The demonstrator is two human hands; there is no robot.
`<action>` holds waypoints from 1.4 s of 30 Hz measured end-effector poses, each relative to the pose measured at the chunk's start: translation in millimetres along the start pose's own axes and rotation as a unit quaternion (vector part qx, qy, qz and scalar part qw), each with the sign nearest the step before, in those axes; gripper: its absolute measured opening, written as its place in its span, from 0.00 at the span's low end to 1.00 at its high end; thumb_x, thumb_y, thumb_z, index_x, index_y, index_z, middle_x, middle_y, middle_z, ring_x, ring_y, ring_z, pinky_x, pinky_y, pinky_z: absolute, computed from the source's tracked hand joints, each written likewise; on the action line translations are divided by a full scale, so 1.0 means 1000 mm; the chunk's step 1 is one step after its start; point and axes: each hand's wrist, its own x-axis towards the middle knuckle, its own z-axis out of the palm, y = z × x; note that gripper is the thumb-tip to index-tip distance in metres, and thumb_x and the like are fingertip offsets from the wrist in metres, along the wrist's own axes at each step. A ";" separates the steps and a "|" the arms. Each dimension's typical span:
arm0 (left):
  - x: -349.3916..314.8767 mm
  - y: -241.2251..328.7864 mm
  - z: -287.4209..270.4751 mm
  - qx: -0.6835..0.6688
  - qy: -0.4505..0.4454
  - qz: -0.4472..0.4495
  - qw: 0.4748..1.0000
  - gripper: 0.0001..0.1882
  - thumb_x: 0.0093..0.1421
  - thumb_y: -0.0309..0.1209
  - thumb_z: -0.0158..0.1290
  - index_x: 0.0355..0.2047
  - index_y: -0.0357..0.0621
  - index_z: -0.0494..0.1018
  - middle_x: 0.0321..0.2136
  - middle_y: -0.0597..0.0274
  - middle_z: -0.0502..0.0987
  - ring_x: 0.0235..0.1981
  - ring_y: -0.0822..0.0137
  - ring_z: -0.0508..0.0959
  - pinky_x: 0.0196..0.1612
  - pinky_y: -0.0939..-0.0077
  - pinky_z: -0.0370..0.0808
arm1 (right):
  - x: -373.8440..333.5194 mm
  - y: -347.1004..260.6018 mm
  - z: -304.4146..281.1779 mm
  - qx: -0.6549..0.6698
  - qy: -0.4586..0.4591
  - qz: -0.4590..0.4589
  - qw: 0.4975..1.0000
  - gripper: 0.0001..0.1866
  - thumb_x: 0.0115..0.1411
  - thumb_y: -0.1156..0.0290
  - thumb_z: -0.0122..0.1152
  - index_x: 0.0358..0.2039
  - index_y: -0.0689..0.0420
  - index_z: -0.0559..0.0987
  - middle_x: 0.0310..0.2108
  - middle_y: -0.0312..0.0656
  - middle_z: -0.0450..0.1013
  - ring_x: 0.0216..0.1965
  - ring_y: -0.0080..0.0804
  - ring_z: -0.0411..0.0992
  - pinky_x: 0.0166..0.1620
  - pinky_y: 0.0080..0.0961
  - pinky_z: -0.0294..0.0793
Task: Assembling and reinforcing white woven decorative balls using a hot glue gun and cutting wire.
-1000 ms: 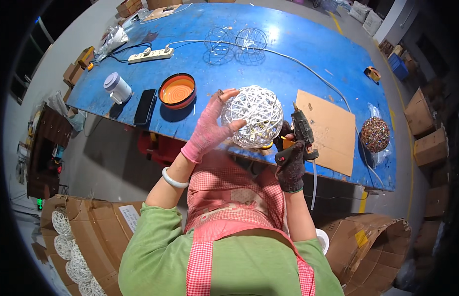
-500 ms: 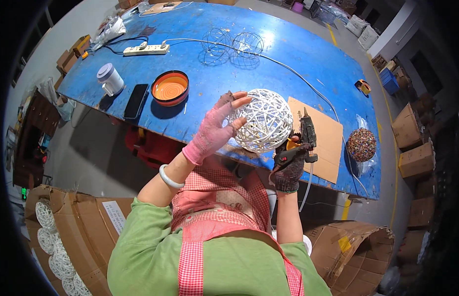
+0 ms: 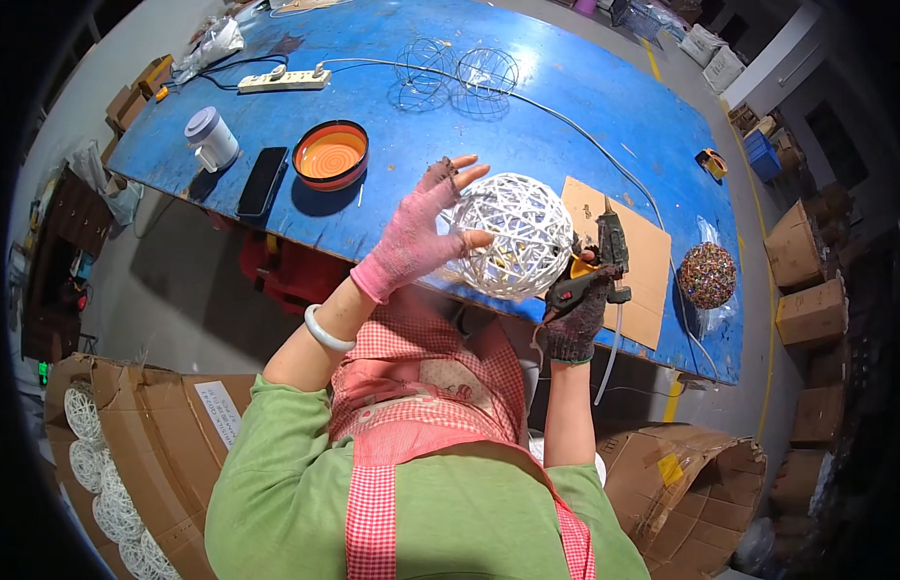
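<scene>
A round white ball of woven strips (image 3: 516,237) is at the front edge of the blue table. My left hand (image 3: 419,232), in a pink fingerless glove, is spread at the ball's left side. Its thumb and fingertips overlap the ball's edge; whether they press on it I cannot tell. In a dark glove, my right hand (image 3: 578,319) is closed around a black glue gun (image 3: 611,242), its nozzle pointing up and away. The gun stands just right of the ball, above a sheet of cardboard (image 3: 646,280), with a pale cord hanging from it.
An orange bowl (image 3: 331,157), a black phone (image 3: 262,182) and a lidded white mug (image 3: 211,140) stand left. Wire frames (image 3: 486,80) and a power strip (image 3: 284,81) lie farther back. A multicoloured ball (image 3: 707,275) sits right. A carton (image 3: 170,435) with white balls is lower left.
My left hand has opened a little and shifted slightly left. My right hand and the glue gun have moved slightly right. The view has shifted a little.
</scene>
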 end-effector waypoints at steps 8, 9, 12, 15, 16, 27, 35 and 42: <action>-0.005 -0.011 0.009 -0.298 -0.121 -0.164 0.932 0.39 0.64 0.45 0.53 0.70 0.50 0.49 0.64 0.59 0.58 0.63 0.65 0.60 0.64 0.69 0.59 | 0.003 0.001 0.004 -0.008 -0.039 0.012 0.999 0.22 0.65 0.47 0.53 0.48 0.52 0.73 0.47 0.35 0.73 0.52 0.34 0.71 0.56 0.37 0.72; -0.006 -0.007 0.008 -0.302 -0.134 -0.160 0.930 0.34 0.68 0.42 0.48 0.70 0.51 0.49 0.63 0.61 0.59 0.61 0.67 0.63 0.62 0.71 0.62 | 0.002 -0.002 0.006 -0.010 -0.018 0.029 0.999 0.22 0.65 0.47 0.53 0.47 0.52 0.73 0.46 0.36 0.73 0.51 0.34 0.72 0.54 0.37 0.74; -0.004 -0.002 0.007 -0.275 -0.136 -0.180 0.935 0.33 0.68 0.39 0.48 0.69 0.50 0.50 0.62 0.61 0.61 0.60 0.68 0.65 0.61 0.71 0.63 | 0.004 -0.006 0.009 0.001 -0.008 0.047 0.999 0.21 0.65 0.48 0.54 0.47 0.52 0.74 0.46 0.36 0.73 0.50 0.35 0.73 0.54 0.37 0.74; -0.003 -0.004 0.008 -0.326 -0.125 -0.194 0.917 0.33 0.68 0.38 0.49 0.69 0.48 0.51 0.62 0.61 0.62 0.60 0.68 0.65 0.62 0.71 0.63 | 0.003 -0.009 0.014 0.008 -0.022 0.041 0.999 0.21 0.65 0.50 0.55 0.48 0.54 0.73 0.45 0.35 0.73 0.49 0.34 0.73 0.54 0.38 0.74; -0.002 -0.005 0.008 -0.338 -0.122 -0.203 0.911 0.35 0.66 0.38 0.51 0.69 0.48 0.51 0.62 0.60 0.63 0.60 0.67 0.65 0.62 0.70 0.62 | 0.007 -0.009 0.010 0.007 -0.022 0.040 0.999 0.21 0.65 0.50 0.55 0.48 0.54 0.73 0.45 0.35 0.73 0.49 0.34 0.73 0.54 0.38 0.74; -0.009 -0.012 0.022 -0.365 -0.125 -0.208 0.899 0.48 0.51 0.36 0.67 0.66 0.40 0.53 0.57 0.55 0.67 0.59 0.63 0.67 0.62 0.68 0.64 | 0.028 -0.020 0.003 -0.434 -0.020 -0.094 0.896 0.21 0.66 0.67 0.57 0.57 0.62 0.71 0.46 0.40 0.75 0.46 0.26 0.73 0.49 0.26 0.73; -0.013 -0.013 0.037 -0.323 -0.053 -0.202 0.923 0.41 0.56 0.41 0.63 0.65 0.39 0.57 0.56 0.56 0.68 0.55 0.65 0.69 0.58 0.70 0.68 | 0.012 -0.033 0.021 -0.512 0.019 -0.098 0.853 0.18 0.68 0.64 0.53 0.53 0.62 0.73 0.45 0.40 0.76 0.43 0.26 0.72 0.47 0.28 0.73; 0.000 -0.001 0.042 -0.257 -0.009 -0.199 0.946 0.39 0.55 0.42 0.64 0.61 0.36 0.62 0.53 0.50 0.69 0.52 0.64 0.72 0.57 0.71 0.69 | 0.012 -0.023 0.009 -0.466 -0.050 -0.138 0.873 0.17 0.69 0.68 0.52 0.54 0.62 0.71 0.49 0.44 0.73 0.51 0.30 0.70 0.56 0.31 0.68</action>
